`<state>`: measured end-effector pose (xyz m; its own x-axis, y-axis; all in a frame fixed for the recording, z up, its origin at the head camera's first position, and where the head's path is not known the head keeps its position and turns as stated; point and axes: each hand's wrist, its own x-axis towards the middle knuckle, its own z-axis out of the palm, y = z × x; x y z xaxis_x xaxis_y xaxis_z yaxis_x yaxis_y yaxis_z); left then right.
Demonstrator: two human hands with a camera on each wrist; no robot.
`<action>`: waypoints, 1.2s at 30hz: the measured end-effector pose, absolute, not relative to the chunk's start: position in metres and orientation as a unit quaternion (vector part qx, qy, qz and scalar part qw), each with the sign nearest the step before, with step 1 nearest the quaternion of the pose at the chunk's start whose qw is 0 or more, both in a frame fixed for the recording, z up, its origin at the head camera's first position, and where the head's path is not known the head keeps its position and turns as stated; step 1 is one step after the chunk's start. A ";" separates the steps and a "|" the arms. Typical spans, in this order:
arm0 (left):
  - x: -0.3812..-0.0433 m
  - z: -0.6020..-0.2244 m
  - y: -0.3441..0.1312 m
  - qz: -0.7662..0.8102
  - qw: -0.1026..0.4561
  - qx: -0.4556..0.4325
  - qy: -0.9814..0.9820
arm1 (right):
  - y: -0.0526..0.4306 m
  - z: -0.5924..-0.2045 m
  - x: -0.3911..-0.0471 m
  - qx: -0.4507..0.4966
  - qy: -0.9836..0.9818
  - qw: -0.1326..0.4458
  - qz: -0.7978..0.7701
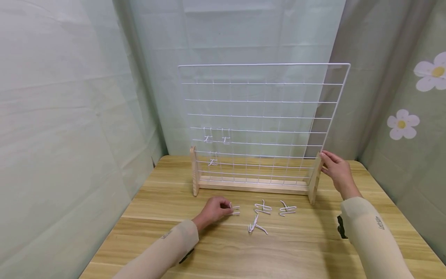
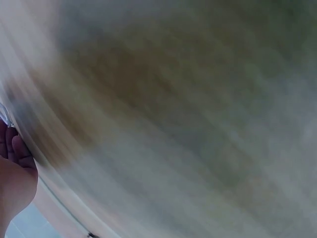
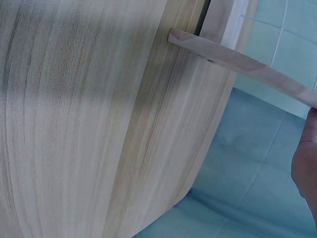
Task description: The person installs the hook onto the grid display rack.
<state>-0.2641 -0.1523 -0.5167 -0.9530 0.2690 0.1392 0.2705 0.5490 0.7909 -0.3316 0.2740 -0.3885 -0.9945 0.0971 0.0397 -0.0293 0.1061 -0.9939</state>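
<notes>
Left hand (image 1: 215, 209) pinching white hook (image 1: 235, 207); right hand (image 1: 337, 172) pinching wooden upright (image 1: 315, 179); three hooks (image 1: 263, 207) nearby.

The bench (image 1: 156, 201) was surfaced in pale, streaked wood grain. Toward its back a wooden stand (image 1: 252, 187) was supported. In front of it, three loose white wire hooks (image 1: 287, 209) were scattered: two were spaced side by side, and the third (image 1: 255, 224) was placed farther from the stand, before the left one of the pair.
</notes>
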 end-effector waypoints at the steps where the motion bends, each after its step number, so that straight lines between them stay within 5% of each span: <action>1: -0.264 -0.517 -0.152 -0.447 0.002 -0.154 -0.881 | 0.274 -0.389 -0.332 -0.022 -0.740 0.048 0.670; 20: -0.262 -0.511 -0.147 -0.434 0.027 -0.141 -0.889 | 0.274 -0.389 -0.330 -0.017 -0.756 0.049 0.652; 36: -0.268 -0.500 -0.137 -0.447 0.120 -0.077 -0.883 | 0.275 -0.390 -0.332 -0.021 -0.755 0.048 0.654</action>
